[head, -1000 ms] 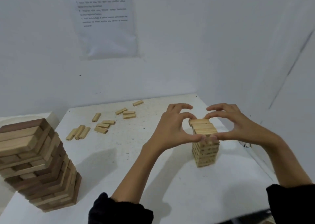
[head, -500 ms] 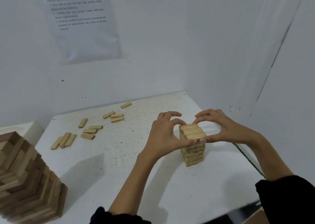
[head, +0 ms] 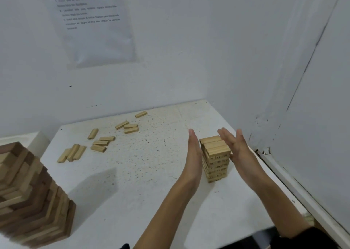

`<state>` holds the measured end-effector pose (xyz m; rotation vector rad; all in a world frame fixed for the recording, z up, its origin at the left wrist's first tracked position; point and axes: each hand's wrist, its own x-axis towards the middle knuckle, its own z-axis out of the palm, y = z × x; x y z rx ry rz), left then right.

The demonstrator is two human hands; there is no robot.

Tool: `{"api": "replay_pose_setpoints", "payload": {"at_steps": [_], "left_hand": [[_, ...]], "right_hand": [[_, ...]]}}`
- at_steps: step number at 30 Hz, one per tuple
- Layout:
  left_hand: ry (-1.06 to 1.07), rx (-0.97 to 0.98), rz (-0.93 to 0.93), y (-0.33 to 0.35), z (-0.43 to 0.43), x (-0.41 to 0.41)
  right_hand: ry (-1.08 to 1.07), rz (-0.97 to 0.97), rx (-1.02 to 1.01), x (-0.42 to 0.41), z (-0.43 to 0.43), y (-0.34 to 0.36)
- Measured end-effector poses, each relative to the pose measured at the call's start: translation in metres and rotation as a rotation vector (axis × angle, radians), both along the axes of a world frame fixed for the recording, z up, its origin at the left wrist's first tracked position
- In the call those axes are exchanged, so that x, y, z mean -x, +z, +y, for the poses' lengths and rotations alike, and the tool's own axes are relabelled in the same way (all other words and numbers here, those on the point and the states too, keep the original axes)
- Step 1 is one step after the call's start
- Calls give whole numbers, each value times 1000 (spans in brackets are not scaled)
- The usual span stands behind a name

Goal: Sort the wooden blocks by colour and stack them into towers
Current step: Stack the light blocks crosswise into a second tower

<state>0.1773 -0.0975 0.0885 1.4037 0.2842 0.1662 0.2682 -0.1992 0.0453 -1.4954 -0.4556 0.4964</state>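
Light tower (head: 216, 162) of pale blocks stands upright near the right edge of the white table (head: 147, 174), close to the corner of the walls. The left hand (head: 193, 154) is flat with straight fingers, its palm facing the tower's left side. The right hand (head: 236, 150) is likewise flat with straight fingers along the tower's right side. Whether the palms touch the wood I cannot tell. Loose blocks (head: 100, 145), all pale, lie scattered at the far left of the table. A bigger mixed tower (head: 32, 201) of dark and pale blocks stands at the near left. A printed sheet (head: 91, 21) hangs on the wall.
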Motion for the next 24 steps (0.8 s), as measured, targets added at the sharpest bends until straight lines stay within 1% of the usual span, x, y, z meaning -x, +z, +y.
{"api": "replay_pose_setpoints", "payload": {"at_steps": [4, 8, 11, 15, 19, 22, 24], "left_hand": [[-41, 1, 3, -2, -10, -2], [-47, 74, 9, -5, -9, -8], [-49, 94, 18, -11, -8, -11], [-24, 62, 21, -9, -11, -11], [-45, 82, 46, -14, -9, -13], [-27, 78, 53, -12, -10, -12], [25, 38, 53, -6, -11, -9]], "right_hand": [[-1, 43, -44, 6, 4, 3], [-8, 68, -62, 11, 10, 8], [-25, 85, -48, 13, 11, 8], [-36, 97, -29, 15, 12, 10], [-44, 115, -20, 14, 11, 11], [-39, 95, 0, 13, 10, 11], [-43, 66, 29, 10, 8, 11]]}}
